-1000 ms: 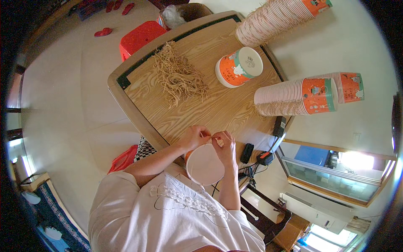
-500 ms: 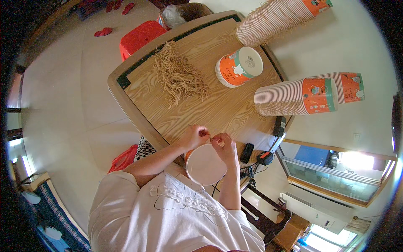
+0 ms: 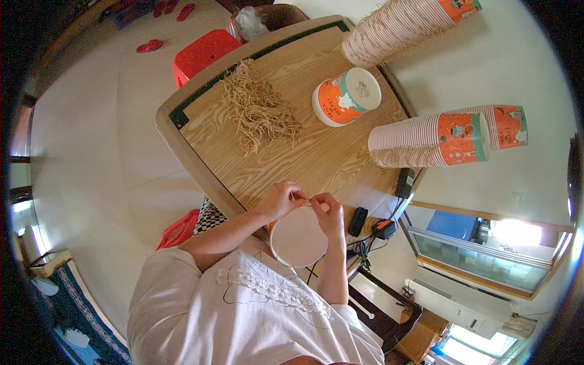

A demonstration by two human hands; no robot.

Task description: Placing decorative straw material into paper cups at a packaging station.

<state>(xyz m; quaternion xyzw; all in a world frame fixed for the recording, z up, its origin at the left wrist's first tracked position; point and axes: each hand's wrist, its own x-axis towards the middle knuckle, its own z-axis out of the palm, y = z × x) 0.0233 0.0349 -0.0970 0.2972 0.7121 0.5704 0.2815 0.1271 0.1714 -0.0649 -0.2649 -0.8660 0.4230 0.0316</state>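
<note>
A round paper bucket with a pale, plain face and a bit of orange side is tipped toward me, close against my shirt. At its far edge my left hand pinches with its fingertips. My right hand pinches there as well, its palm beside the bucket's right edge. Between the fingertips, which nearly meet, is what looks like a short strand of tan twine, mostly hidden by the fingers. Beyond my hands, a loose heap of tan twine lies on the wood-grain table.
Upside-down orange and green paper buckets stand past the twine. Long nested bucket stacks with twine tufts lie at the right, another stack farther back. A black adapter and cables sit at the table's right edge. A red stool is beyond the table.
My left fingertips have moved slightly right and down to meet the right ones. My right fingers have drawn into a closer pinch. The bucket has barely shifted.
</note>
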